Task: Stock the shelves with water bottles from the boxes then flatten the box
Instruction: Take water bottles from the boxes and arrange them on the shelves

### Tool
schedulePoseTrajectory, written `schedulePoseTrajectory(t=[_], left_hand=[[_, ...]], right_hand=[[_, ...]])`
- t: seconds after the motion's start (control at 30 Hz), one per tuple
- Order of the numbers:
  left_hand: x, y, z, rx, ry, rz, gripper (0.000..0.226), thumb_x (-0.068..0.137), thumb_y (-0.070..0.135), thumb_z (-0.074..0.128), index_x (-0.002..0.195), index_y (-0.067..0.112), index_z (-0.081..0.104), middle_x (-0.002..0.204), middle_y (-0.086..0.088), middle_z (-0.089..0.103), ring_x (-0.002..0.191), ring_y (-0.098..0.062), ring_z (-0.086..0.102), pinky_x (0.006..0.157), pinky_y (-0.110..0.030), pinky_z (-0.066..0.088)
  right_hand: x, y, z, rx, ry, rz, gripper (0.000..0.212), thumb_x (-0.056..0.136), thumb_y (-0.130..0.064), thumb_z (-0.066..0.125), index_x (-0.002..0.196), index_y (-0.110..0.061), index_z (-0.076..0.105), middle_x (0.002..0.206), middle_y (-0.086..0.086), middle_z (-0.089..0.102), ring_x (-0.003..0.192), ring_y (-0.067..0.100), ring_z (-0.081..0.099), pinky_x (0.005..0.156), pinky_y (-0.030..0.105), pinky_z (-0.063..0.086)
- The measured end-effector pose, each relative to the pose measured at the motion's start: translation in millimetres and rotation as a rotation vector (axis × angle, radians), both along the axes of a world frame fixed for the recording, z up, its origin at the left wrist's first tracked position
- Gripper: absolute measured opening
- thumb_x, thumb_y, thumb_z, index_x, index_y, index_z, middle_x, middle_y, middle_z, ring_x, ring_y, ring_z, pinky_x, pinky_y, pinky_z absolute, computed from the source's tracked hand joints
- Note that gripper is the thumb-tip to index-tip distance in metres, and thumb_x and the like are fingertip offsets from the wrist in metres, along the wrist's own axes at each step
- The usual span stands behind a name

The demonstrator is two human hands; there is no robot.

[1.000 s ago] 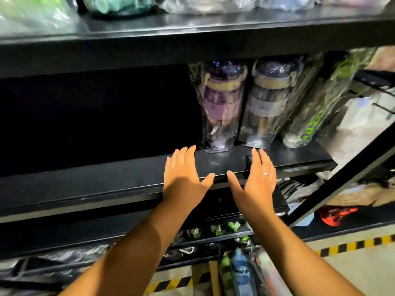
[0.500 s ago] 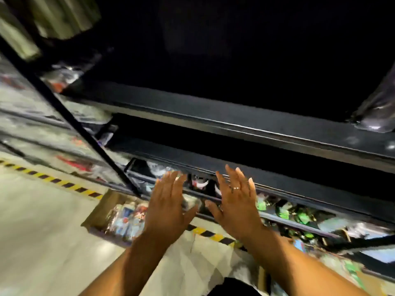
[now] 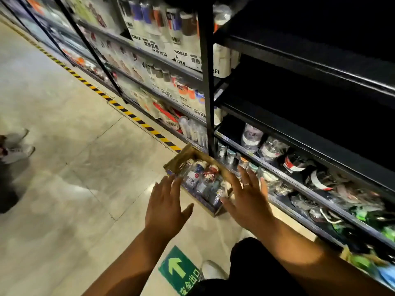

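hovering over the pale floor [image 3: 64,124], the left hand [image 3: 165,208] and the right hand [image 3: 249,201] are both held palm down with fingers straight and fanned apart, and neither one grips anything. a thin ring [image 3: 246,184] shows on one finger of the right hand. just ahead of the fingertips an open cardboard box [image 3: 178,160] sits on the floor, tight against the foot of the black shelving and beside its upright post [image 3: 206,82]. the box holds plastic-wrapped water bottles [image 3: 202,178] lying packed together, with white, blue and red caps or labels showing through the wrap. from this angle the right hand covers the box's near right corner and the left hand's fingertips line up with its near left edge; i cannot tell whether either hand touches the cardboard. the low shelf [image 3: 284,178] to the right of the post carries more wrapped bottles [image 3: 269,149] in a loose row, and the shelves above it are dark. the bay to the left of the post is stocked with white cartons [image 3: 181,58] printed with bottle pictures. a yellow and black striped tape [image 3: 128,113] runs along the floor in front of the shelving, a green arrow sticker [image 3: 181,272] lies near the person's own white shoe [image 3: 213,271], and another person's shoes [image 3: 17,146] show at the far left edge.
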State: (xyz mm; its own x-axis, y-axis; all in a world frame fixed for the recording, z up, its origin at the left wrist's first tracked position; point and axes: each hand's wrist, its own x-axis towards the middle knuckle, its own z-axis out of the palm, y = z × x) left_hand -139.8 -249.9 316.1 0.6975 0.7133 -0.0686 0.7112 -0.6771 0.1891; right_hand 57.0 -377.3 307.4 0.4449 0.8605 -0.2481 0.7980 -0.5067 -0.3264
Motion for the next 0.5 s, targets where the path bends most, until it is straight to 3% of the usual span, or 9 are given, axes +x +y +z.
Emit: schedulePoseTrajectory(t=[0.07,0.13,0.3,0.43,0.5], left_hand=[[-3.9,17.5,-4.3,-0.013,0.012,0.023,0.085,0.073,0.05,0.082,0.141,0.01,0.049,0.143,-0.019,0.054,0.128,-0.043,0.054,0.107,-0.057,0.04],[-3.7,36.4,-12.1,-0.021,0.04,0.023,0.085,0.073,0.049,0.082,0.141,0.009,0.051,0.143,-0.019,0.054,0.129,-0.043,0.054,0.108,-0.056,0.039],[16.9,94.7,-22.1,-0.108,0.099,0.015,0.082,0.087,0.056,0.065,0.153,0.018,0.034,0.161,-0.009,0.032,0.148,-0.033,0.03,0.121,-0.044,0.02],[32.4,145.3,-35.7,-0.117,0.14,-0.058,0.081,0.078,0.048,0.078,0.143,0.009,0.051,0.144,-0.017,0.053,0.13,-0.037,0.053,0.105,-0.046,0.045],[42.4,173.0,-46.2,-0.128,0.182,-0.084,0.079,0.079,0.049,0.076,0.142,0.01,0.05,0.144,-0.017,0.053,0.129,-0.036,0.053,0.104,-0.045,0.045]], right_hand=[[0.3,18.9,-5.3,-0.053,-0.013,0.039,0.077,0.096,-0.059,0.033,0.158,-0.026,-0.001,0.165,0.006,-0.006,0.15,0.028,-0.015,0.12,0.055,0.011],[3.1,41.0,-9.7,-0.138,-0.043,0.049,0.078,0.098,-0.059,0.032,0.157,-0.026,-0.007,0.165,0.005,-0.01,0.15,0.028,-0.016,0.121,0.053,0.0],[14.7,97.6,-39.0,-0.14,-0.031,-0.022,0.089,0.082,-0.072,0.01,0.158,-0.026,0.006,0.166,0.004,-0.001,0.151,0.028,-0.007,0.117,0.05,-0.002],[33.3,145.1,-60.7,-0.216,-0.002,-0.043,0.08,0.095,-0.064,0.038,0.158,-0.026,0.005,0.165,0.009,0.005,0.15,0.032,0.004,0.118,0.049,0.007],[44.7,168.4,-74.2,-0.234,-0.011,-0.053,0.08,0.094,-0.062,0.043,0.157,-0.025,0.01,0.164,0.009,0.009,0.149,0.032,0.01,0.117,0.048,0.013]])
